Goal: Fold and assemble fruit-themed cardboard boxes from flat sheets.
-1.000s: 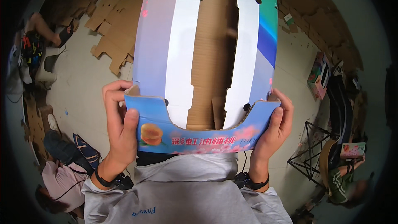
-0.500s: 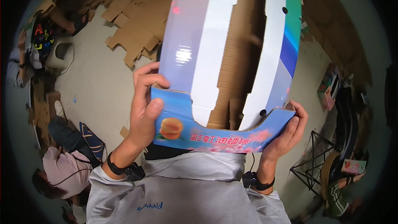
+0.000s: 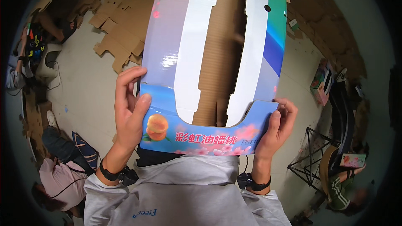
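Observation:
A large cardboard fruit box [image 3: 167, 54] in blue, purple, white and green fills the middle of the view, held in front of my body. Its near end panel shows a peach picture and pink blossoms, with a wide curved notch at the top. Between the two top flaps a long gap shows the brown inside. My left hand [image 3: 130, 104] grips the near left corner, thumb on the end panel and fingers along the side. At the near right corner my right hand [image 3: 278, 127] holds on, thumb against the panel, fingers partly hidden behind it.
Flattened brown cardboard [image 3: 119, 29] lies on the floor beyond the box. A white stool [image 3: 48, 62] stands at the far left. Several people sit around the edges. On the right are a black wire frame [image 3: 307, 159] and a colourful box [image 3: 321, 83].
The box and both hands have shifted left in view. The near end flap now sits flush against the box's left corner, and my left fingers lie higher along the side.

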Available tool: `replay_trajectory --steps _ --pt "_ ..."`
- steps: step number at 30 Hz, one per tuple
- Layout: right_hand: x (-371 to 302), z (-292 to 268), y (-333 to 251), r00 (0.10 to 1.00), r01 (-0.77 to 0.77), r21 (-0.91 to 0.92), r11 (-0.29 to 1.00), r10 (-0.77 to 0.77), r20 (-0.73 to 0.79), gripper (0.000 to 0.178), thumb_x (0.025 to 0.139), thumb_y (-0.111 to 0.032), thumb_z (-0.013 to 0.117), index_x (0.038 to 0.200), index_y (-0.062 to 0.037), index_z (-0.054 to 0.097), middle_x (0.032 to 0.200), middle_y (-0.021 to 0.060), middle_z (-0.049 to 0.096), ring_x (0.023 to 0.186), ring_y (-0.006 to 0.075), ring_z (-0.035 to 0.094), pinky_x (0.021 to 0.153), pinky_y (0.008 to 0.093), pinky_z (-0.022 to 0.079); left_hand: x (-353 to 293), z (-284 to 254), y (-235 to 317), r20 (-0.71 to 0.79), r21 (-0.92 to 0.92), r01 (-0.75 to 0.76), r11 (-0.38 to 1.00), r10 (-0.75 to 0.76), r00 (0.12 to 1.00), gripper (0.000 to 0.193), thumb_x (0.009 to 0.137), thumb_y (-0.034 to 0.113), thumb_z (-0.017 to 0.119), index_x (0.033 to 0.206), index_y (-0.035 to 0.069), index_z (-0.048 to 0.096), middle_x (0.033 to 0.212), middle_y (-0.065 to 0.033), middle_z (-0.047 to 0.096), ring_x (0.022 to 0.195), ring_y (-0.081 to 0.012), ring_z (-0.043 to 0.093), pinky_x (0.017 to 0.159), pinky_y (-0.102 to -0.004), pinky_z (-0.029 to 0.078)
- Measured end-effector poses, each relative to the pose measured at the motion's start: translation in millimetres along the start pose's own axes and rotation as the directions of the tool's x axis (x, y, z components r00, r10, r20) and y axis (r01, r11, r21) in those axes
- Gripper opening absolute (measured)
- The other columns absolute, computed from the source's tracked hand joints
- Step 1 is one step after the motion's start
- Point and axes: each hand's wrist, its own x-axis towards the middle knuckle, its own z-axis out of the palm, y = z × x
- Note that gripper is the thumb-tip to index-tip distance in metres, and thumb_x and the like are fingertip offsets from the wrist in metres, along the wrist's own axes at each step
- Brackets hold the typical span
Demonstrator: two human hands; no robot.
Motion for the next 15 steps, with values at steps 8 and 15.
replay_trajectory --steps 8,15 --pt "-14.2 -1.7 10.1 0.988 0.154 0.168 0.974 -0.150 -0.037 0.035 0.103 -0.031 0.057 0.116 0.0002 0.049 0.103 0.0105 0.048 0.091 0.0185 0.048 0.081 0.0338 0.044 -12.9 -8.7 -3.8 0.027 0.117 -0.108 0.987 0.105 0.994 0.057 0.098 0.030 0.062 0.145 0.000 0.050 0.146 -0.0175 0.046 0.143 -0.0280 0.041 0.124 -0.0416 0.024" --pt "-11.2 -10.6 3.2 0.997 0.059 0.167 0.984 -0.068 0.047 0.028 0.101 -0.021 0.063 0.114 -0.0009 0.049 0.098 0.0122 0.051 0.090 0.0170 0.051 0.080 0.0332 0.045 -12.2 -3.7 -0.7 0.035 0.114 -0.040 0.993 0.036 0.999 0.061 0.099 0.035 0.061 0.148 0.001 0.047 0.147 -0.0167 0.044 0.141 -0.0272 0.041 0.122 -0.0404 0.026"
